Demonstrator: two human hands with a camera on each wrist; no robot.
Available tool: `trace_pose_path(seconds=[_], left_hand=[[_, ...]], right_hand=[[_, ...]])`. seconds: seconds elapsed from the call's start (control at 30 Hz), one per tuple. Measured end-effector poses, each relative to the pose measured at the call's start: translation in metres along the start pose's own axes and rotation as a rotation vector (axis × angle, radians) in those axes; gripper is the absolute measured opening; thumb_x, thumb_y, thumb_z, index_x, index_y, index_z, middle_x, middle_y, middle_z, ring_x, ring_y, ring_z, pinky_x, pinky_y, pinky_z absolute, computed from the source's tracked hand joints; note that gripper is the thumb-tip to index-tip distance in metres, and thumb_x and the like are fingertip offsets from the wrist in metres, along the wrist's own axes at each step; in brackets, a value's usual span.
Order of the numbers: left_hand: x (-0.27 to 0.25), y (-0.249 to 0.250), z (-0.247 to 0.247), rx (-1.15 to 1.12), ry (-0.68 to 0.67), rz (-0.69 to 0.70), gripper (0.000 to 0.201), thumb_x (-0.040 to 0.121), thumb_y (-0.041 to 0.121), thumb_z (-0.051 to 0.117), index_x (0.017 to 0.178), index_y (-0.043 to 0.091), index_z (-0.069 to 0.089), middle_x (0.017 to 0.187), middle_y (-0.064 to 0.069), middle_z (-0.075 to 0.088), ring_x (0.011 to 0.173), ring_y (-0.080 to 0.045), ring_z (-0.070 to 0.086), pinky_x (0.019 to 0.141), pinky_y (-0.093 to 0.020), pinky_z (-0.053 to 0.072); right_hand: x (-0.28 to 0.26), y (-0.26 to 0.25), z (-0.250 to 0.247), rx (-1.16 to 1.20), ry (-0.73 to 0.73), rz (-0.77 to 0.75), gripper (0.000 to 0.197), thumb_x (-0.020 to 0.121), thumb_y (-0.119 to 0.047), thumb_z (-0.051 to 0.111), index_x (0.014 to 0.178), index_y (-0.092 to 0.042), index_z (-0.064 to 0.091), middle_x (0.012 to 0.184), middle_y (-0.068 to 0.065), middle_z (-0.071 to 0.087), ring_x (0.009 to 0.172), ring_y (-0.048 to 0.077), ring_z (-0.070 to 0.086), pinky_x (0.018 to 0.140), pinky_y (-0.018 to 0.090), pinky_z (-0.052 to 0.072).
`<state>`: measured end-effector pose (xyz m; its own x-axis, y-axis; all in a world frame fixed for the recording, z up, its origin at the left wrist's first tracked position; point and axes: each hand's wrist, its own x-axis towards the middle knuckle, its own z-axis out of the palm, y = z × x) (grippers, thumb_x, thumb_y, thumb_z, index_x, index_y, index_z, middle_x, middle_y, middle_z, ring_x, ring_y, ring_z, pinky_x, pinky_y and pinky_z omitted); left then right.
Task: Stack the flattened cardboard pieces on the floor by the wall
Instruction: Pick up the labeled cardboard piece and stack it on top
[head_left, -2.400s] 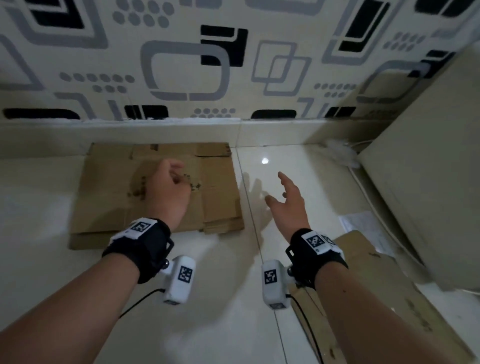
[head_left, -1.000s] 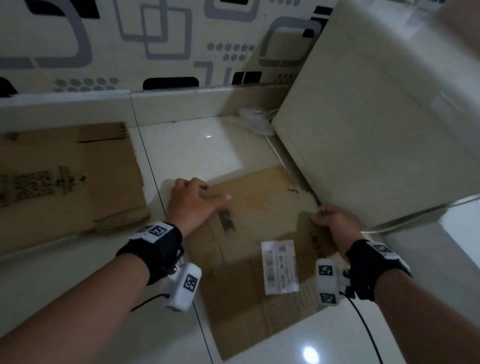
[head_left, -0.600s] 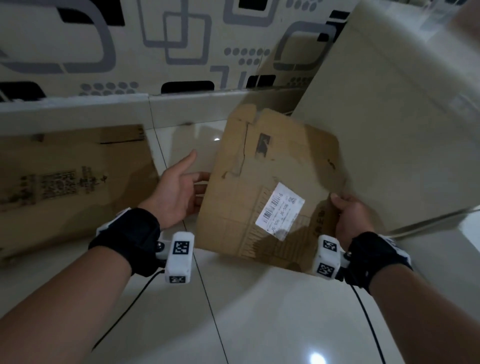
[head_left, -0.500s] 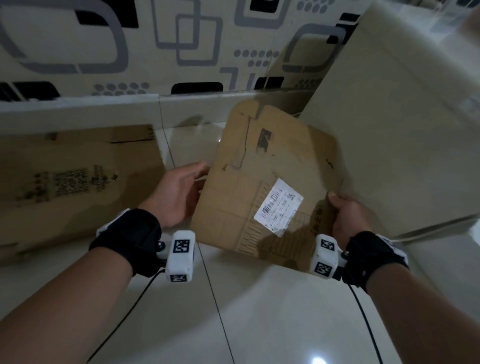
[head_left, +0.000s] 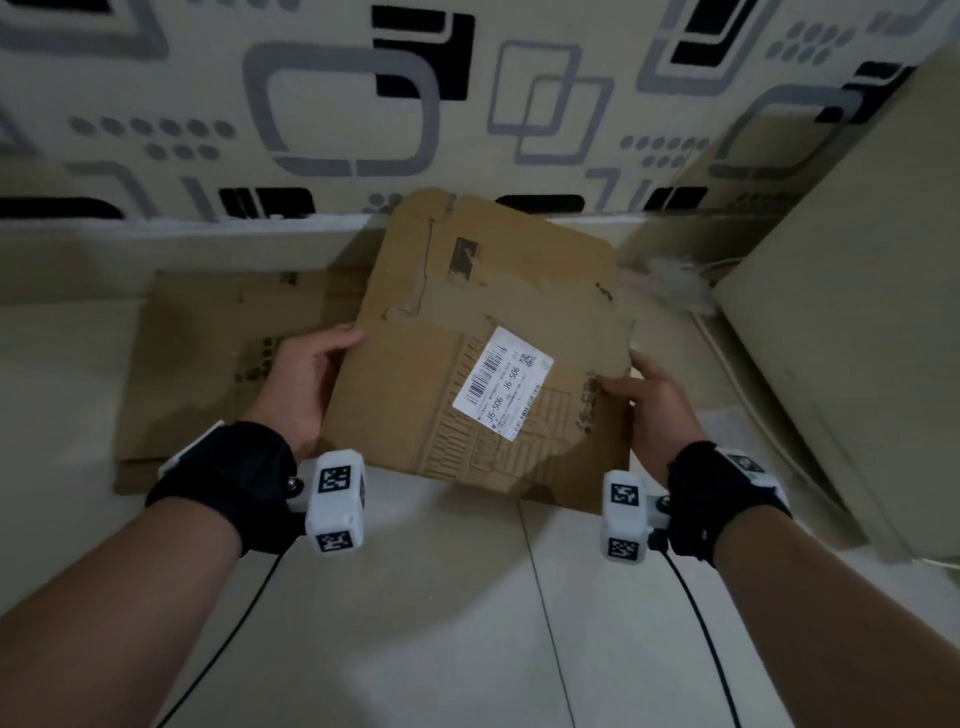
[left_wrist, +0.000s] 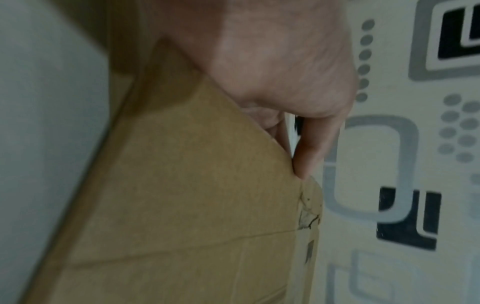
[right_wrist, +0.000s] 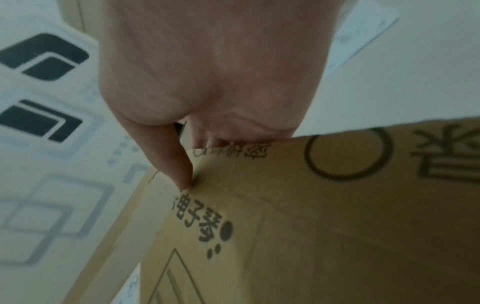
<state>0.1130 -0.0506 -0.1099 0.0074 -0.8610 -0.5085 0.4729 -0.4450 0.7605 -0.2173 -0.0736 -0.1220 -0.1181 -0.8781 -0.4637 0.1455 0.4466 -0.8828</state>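
Note:
A flattened brown cardboard piece (head_left: 467, 322) with a white shipping label (head_left: 501, 389) hangs tilted in the air, its far edge near the wall. My left hand (head_left: 311, 379) grips its left edge, thumb on top. My right hand (head_left: 649, 400) grips its right edge the same way. The left wrist view shows my left hand's thumb (left_wrist: 314, 148) pressed on the cardboard (left_wrist: 194, 205). In the right wrist view my right hand's thumb (right_wrist: 174, 162) pinches the printed cardboard (right_wrist: 311, 226). A flat cardboard stack (head_left: 208, 353) lies on the floor by the wall, partly under the held piece.
A large beige panel (head_left: 857, 312) leans at the right, with a white cable (head_left: 727, 364) running along its foot. The patterned wall (head_left: 337, 104) and its pale skirting (head_left: 208, 239) close the far side. White floor tiles (head_left: 441, 623) spread in front of me.
Both hands lifted the labelled cardboard off the floor and carried it left, so it now hangs over the right part of the floor stack. My view swung left with it.

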Motion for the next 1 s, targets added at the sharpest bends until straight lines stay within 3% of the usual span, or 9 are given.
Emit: trace_pose_path(seconds=[0.1, 0.23, 0.33, 0.4, 0.5, 0.57, 0.77, 0.93, 1.0], left_hand=[[-0.003, 0.013, -0.041, 0.034, 0.118, 0.037, 0.02, 0.092, 0.021, 0.062, 0.104, 0.015, 0.077, 0.108, -0.008, 0.076, 0.101, -0.026, 0.068, 0.093, -0.042, 0.05], [-0.007, 0.031, -0.088, 0.187, 0.361, 0.178, 0.012, 0.09, 0.012, 0.064, 0.085, 0.016, 0.073, 0.09, -0.006, 0.075, 0.085, -0.024, 0.067, 0.073, -0.032, 0.052], [-0.015, 0.036, -0.117, 0.377, 0.505, 0.329, 0.032, 0.087, 0.006, 0.067, 0.062, 0.025, 0.074, 0.066, 0.005, 0.073, 0.068, -0.016, 0.064, 0.065, -0.026, 0.052], [-0.021, 0.033, -0.134, 0.534, 0.556, 0.379, 0.026, 0.086, 0.013, 0.065, 0.062, 0.022, 0.07, 0.068, -0.002, 0.068, 0.071, -0.019, 0.059, 0.067, -0.03, 0.045], [-0.029, 0.028, -0.148, 0.729, 0.641, 0.361, 0.032, 0.087, 0.027, 0.058, 0.059, 0.018, 0.046, 0.06, -0.006, 0.045, 0.061, -0.018, 0.044, 0.061, -0.029, 0.028], [-0.035, 0.025, -0.153, 0.91, 0.69, 0.342, 0.048, 0.091, 0.039, 0.059, 0.052, 0.02, 0.037, 0.052, -0.002, 0.04, 0.051, -0.021, 0.041, 0.056, -0.028, 0.025], [-0.039, 0.024, -0.155, 1.177, 0.751, 0.235, 0.061, 0.092, 0.054, 0.058, 0.046, 0.017, 0.046, 0.049, -0.007, 0.052, 0.052, -0.028, 0.057, 0.052, -0.027, 0.034], [-0.032, 0.032, -0.15, 1.562, 0.786, 0.119, 0.069, 0.092, 0.068, 0.043, 0.06, 0.013, 0.068, 0.067, -0.009, 0.067, 0.063, -0.027, 0.064, 0.059, -0.028, 0.045], [-0.029, 0.036, -0.149, 1.709, 0.816, 0.098, 0.07, 0.092, 0.071, 0.04, 0.065, 0.014, 0.069, 0.07, -0.008, 0.066, 0.065, -0.027, 0.063, 0.058, -0.027, 0.042]], right_hand=[[0.004, 0.009, 0.04, -0.04, -0.031, -0.006, 0.047, 0.082, 0.005, 0.061, 0.122, -0.021, 0.064, 0.108, 0.02, 0.075, 0.097, 0.036, 0.071, 0.086, 0.051, 0.058], [0.003, 0.023, 0.091, -0.112, -0.134, -0.036, 0.049, 0.085, 0.0, 0.064, 0.124, -0.03, 0.064, 0.101, 0.012, 0.077, 0.091, 0.027, 0.073, 0.069, 0.034, 0.055], [0.005, 0.031, 0.121, -0.166, -0.189, -0.057, 0.058, 0.085, -0.003, 0.067, 0.136, -0.029, 0.058, 0.104, 0.011, 0.078, 0.095, 0.026, 0.073, 0.08, 0.037, 0.057], [0.005, 0.034, 0.137, -0.184, -0.211, -0.059, 0.06, 0.086, -0.006, 0.066, 0.141, -0.027, 0.055, 0.107, 0.008, 0.077, 0.099, 0.024, 0.073, 0.087, 0.036, 0.057], [0.007, 0.039, 0.154, -0.235, -0.21, -0.088, 0.058, 0.088, -0.008, 0.066, 0.143, -0.023, 0.054, 0.115, 0.005, 0.073, 0.097, 0.018, 0.071, 0.08, 0.027, 0.058], [0.008, 0.044, 0.163, -0.286, -0.202, -0.12, 0.059, 0.085, -0.009, 0.071, 0.14, -0.024, 0.055, 0.119, 0.008, 0.071, 0.1, 0.021, 0.071, 0.087, 0.035, 0.059], [0.01, 0.051, 0.167, -0.457, -0.134, -0.245, 0.028, 0.081, -0.025, 0.077, 0.099, -0.029, 0.057, 0.11, 0.005, 0.068, 0.1, 0.021, 0.067, 0.092, 0.047, 0.055], [0.004, 0.052, 0.169, -0.688, -0.109, -0.414, 0.026, 0.09, -0.023, 0.068, 0.116, -0.021, 0.069, 0.111, 0.002, 0.059, 0.094, 0.012, 0.056, 0.09, 0.021, 0.047], [0.001, 0.052, 0.171, -0.776, -0.138, -0.412, 0.031, 0.093, -0.024, 0.064, 0.124, -0.025, 0.066, 0.121, 0.006, 0.047, 0.098, 0.014, 0.053, 0.096, 0.023, 0.044]])
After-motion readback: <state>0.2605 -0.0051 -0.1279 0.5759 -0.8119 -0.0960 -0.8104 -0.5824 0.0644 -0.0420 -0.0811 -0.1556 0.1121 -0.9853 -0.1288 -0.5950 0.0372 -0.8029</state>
